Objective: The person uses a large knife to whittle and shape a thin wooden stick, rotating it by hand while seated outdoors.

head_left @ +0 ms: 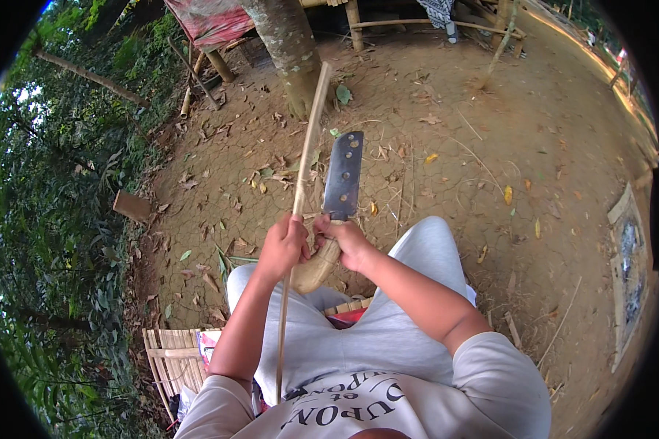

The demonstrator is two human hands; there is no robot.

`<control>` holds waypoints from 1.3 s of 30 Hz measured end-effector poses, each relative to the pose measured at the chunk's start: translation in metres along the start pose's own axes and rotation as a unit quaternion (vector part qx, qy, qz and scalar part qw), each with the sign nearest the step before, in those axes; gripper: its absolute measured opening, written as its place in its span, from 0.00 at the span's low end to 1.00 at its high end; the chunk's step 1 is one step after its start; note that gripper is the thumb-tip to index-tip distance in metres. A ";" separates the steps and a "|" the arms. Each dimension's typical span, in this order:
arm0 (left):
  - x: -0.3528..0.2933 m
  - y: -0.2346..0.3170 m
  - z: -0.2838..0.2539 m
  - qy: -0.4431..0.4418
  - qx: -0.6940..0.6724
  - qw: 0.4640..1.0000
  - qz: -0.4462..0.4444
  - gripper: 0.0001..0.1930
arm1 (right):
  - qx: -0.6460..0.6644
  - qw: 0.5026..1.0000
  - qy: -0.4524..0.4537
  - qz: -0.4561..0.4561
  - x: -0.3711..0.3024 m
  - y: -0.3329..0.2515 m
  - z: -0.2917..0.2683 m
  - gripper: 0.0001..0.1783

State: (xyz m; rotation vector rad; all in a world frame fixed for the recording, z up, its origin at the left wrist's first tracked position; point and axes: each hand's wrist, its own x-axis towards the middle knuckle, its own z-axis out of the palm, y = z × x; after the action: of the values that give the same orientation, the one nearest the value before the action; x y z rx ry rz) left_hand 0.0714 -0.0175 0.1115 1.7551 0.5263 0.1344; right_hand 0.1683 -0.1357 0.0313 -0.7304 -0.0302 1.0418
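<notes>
Two hands working together: left hand (284, 245) is closing its fingers around a bamboo strip (305, 157), right hand (348, 243) is gripping the knife (342, 179) handle, blade upright beside the strip above the lap. Judged step: shaving; next stroke needs steady blade angle.

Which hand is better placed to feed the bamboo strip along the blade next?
Left, probably. The left hand already grips the bamboo strip at mid-length, beside the cleaver blade. The right hand is closed around the cleaver's wooden handle, so it is busy steadying the knife.
</notes>
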 end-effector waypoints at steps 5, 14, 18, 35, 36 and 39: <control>-0.003 0.021 -0.011 -0.095 -0.283 0.953 -0.054 0.15 | -0.109 0.989 0.099 -0.003 -0.004 -0.048 -0.017 0.13; -0.001 -0.011 -0.025 -0.140 -0.275 0.929 -0.203 0.11 | -0.633 0.723 0.130 -0.245 -0.009 -0.080 -0.037 0.14; -0.010 -0.022 -0.019 -0.126 -0.284 0.914 -0.262 0.10 | -0.710 0.660 0.078 -0.232 -0.008 -0.059 -0.022 0.11; -0.042 -0.035 0.003 0.022 -0.123 0.964 -0.235 0.16 | -0.736 0.584 -0.004 -0.342 0.039 0.016 -0.048 0.13; -0.040 -0.033 0.003 0.032 -0.118 0.963 -0.240 0.16 | -0.735 0.582 -0.003 -0.349 0.042 0.018 -0.048 0.13; -0.035 -0.040 -0.005 0.035 -0.129 0.962 -0.240 0.16 | -0.728 0.573 0.000 -0.377 0.054 0.024 -0.051 0.12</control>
State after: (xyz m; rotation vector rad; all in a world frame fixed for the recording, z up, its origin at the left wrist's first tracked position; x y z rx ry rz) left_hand 0.0273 -0.0216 0.0816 1.3327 0.9294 -0.0755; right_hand 0.1959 -0.1130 -0.0379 -1.9647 -1.2443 -0.0888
